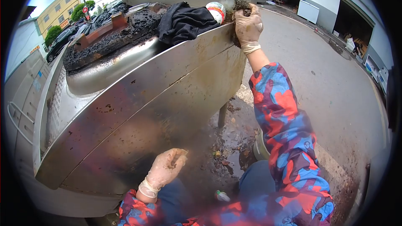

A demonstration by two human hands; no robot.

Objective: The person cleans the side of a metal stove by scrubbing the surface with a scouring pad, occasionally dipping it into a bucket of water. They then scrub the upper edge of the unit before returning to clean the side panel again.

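Both my hands wear pale, dirt-smeared gloves. At the upper right corner of a stained stainless steel unit (pixel 167 88), my right hand (pixel 248 26) is closed around a dirty steel wool scrubber (pixel 241 3), which sticks out above the fingers. That hand is up against the unit's edge. Lower down, my left hand (pixel 165 169) hovers in front of the steel panel with its fingers curled in; I see nothing in it. A dark cloth (pixel 184 21) and a white and red can (pixel 216 11) rest on top of the unit near my right hand.
Black, greasy grime cakes a rusty metal piece (pixel 113 35) on the unit. A metal leg (pixel 222 115) stands on wet ground with dirt and scraps (pixel 226 155). A pale bucket (pixel 261 146) is beside my knee. Pavement (pixel 318 79) stretches to the right toward buildings.
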